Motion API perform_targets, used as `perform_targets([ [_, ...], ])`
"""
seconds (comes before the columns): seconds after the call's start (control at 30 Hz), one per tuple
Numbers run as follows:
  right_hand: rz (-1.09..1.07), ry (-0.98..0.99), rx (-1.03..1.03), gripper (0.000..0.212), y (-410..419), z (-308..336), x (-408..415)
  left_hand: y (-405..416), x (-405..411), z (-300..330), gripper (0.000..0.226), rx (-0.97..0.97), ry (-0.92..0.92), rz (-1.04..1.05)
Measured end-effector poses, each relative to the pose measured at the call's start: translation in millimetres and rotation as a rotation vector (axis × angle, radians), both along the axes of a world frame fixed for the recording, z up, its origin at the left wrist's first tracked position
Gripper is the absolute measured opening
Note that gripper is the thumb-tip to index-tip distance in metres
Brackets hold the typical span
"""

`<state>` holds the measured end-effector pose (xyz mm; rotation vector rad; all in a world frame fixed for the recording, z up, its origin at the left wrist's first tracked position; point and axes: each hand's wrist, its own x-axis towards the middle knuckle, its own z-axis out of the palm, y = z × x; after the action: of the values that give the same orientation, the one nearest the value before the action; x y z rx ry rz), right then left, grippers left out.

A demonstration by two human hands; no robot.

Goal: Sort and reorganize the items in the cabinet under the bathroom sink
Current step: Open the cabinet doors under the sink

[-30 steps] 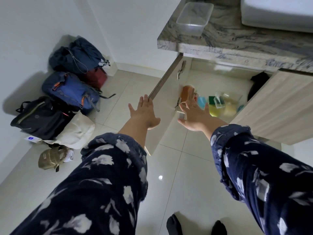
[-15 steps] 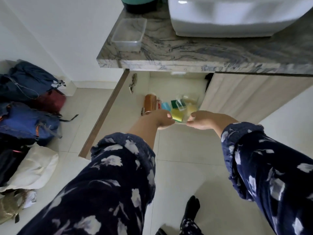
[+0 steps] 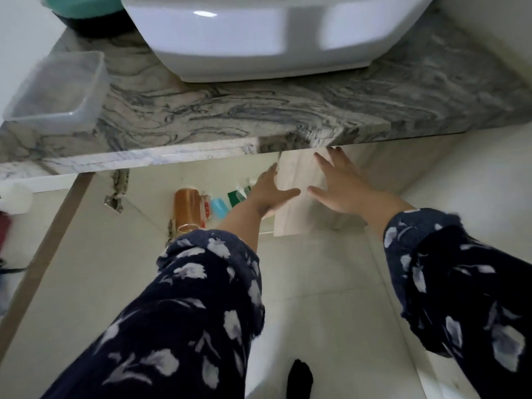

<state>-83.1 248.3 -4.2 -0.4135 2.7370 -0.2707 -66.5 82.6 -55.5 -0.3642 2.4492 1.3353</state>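
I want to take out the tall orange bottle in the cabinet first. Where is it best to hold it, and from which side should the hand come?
Grip the orange bottle around its middle body, coming from the front through the open left side of the cabinet. It seems to stand upright, its left side is free, and smaller items crowd its right, beside the blue bottle. This is a judgement; blur hides its top.

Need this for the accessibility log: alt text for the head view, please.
Both hands, the left hand and right hand, reach with fingers spread to the right cabinet door under a marble counter. The left door stands open, showing an orange bottle and other small items inside.
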Motion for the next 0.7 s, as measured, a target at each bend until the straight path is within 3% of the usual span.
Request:
perform_targets([
  [0.33, -0.050, 0.209, 0.055, 0.072, -12, -32, -16, -3, -29, -46, 0.104, 0.058, 0.127, 0.023],
  [0.5, -0.101, 0.235, 0.013, 0.075, -10, -40, 4, -10, -1, -46, 0.112, -0.111, 0.213, -0.189],
  [0.7, -0.200, 0.224, 0.013, 0.078, -3, -34, 51, 6, 60, -47, 0.125, -0.164, 0.329, -0.383],
])
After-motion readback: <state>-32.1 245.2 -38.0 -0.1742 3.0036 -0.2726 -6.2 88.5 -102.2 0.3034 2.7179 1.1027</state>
